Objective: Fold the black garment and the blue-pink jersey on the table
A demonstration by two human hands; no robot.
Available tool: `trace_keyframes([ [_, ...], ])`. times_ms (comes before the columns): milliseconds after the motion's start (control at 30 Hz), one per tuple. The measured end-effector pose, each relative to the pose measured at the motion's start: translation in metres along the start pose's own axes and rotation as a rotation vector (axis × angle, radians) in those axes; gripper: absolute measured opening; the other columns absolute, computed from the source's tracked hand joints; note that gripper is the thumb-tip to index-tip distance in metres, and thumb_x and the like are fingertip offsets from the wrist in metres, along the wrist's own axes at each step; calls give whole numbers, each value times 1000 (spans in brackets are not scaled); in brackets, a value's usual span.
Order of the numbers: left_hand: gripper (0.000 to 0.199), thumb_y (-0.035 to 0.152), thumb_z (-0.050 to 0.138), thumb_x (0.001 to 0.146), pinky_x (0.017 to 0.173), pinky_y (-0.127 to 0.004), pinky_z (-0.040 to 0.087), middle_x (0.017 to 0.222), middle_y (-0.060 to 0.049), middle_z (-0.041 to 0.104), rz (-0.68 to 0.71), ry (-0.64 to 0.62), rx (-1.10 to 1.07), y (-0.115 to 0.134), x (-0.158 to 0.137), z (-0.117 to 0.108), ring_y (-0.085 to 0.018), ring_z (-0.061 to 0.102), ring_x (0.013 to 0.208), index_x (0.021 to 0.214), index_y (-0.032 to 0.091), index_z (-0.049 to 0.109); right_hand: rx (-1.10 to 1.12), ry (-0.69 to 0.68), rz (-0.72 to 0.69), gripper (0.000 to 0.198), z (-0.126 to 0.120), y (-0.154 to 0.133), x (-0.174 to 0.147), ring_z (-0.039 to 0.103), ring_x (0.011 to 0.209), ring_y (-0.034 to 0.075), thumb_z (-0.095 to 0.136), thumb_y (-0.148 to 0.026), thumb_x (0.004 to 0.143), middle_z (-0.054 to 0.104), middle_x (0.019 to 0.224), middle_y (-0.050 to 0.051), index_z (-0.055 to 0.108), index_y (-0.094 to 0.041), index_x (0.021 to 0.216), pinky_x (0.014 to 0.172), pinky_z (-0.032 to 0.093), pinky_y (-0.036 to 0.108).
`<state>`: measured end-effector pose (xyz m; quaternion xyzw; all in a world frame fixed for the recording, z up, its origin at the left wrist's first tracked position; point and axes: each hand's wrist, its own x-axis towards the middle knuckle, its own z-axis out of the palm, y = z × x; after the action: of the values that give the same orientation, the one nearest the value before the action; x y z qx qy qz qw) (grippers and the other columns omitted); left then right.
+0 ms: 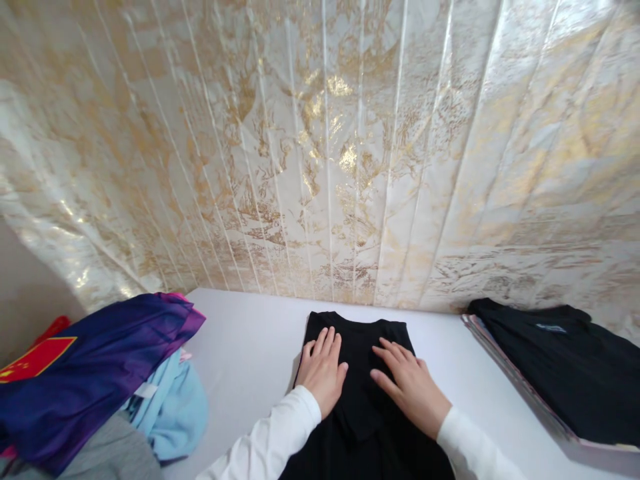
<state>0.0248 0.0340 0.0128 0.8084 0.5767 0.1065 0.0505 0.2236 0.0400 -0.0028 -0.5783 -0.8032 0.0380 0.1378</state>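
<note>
A black garment (360, 400) lies on the white table in front of me, its neckline at the far end and its lower part running out of the bottom of the view. My left hand (323, 368) rests flat on its upper left side, fingers stretched toward the neckline. On the upper right side lies my right hand (411, 385), palm down with the fingers spread. Neither hand grips the cloth. Part of the garment's sides is hidden under my hands and white sleeves.
To the left is a loose heap with a purple-blue garment (115, 360), a light blue one (175, 407) and a grey one (107, 450). On the right stands a stack of folded clothes topped by a black shirt (565, 367). A gold-patterned curtain (320, 167) hangs behind the white table (235, 353).
</note>
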Motion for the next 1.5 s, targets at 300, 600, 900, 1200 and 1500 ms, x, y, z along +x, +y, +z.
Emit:
trace_keyframes([
  [300,61,47,37,93,112,-46,19,151,-10,18,152,-60,-168,22,14,23,-24,14,140,143,14,30,-19,-33,60,18,-20,42,116,59,93,25,60,-27,79,71,91,6,70,-20,92,83,41,36],
  [600,62,47,37,93,113,-48,18,152,-9,14,146,-34,-214,22,13,26,-25,11,140,144,15,27,82,-122,90,8,9,68,137,64,80,20,61,-24,75,71,82,3,68,-22,78,71,43,29],
  [900,63,46,39,91,112,-47,18,152,-10,16,144,-87,-210,20,14,22,-25,13,140,144,13,29,291,54,73,22,-12,91,107,62,90,19,47,-27,81,69,99,5,65,-21,92,80,46,31],
  [1200,56,31,52,81,104,-46,30,139,-14,43,218,-31,-104,29,63,-3,-29,34,130,133,13,44,333,2,2,37,-19,122,90,62,81,17,36,-5,64,70,84,2,67,-20,78,75,47,28],
  [1500,51,33,50,88,106,-40,26,146,-5,34,374,50,-163,50,76,14,-23,29,132,137,21,37,195,57,-37,27,2,129,96,52,88,22,43,-10,70,63,88,4,67,-20,73,86,37,37],
])
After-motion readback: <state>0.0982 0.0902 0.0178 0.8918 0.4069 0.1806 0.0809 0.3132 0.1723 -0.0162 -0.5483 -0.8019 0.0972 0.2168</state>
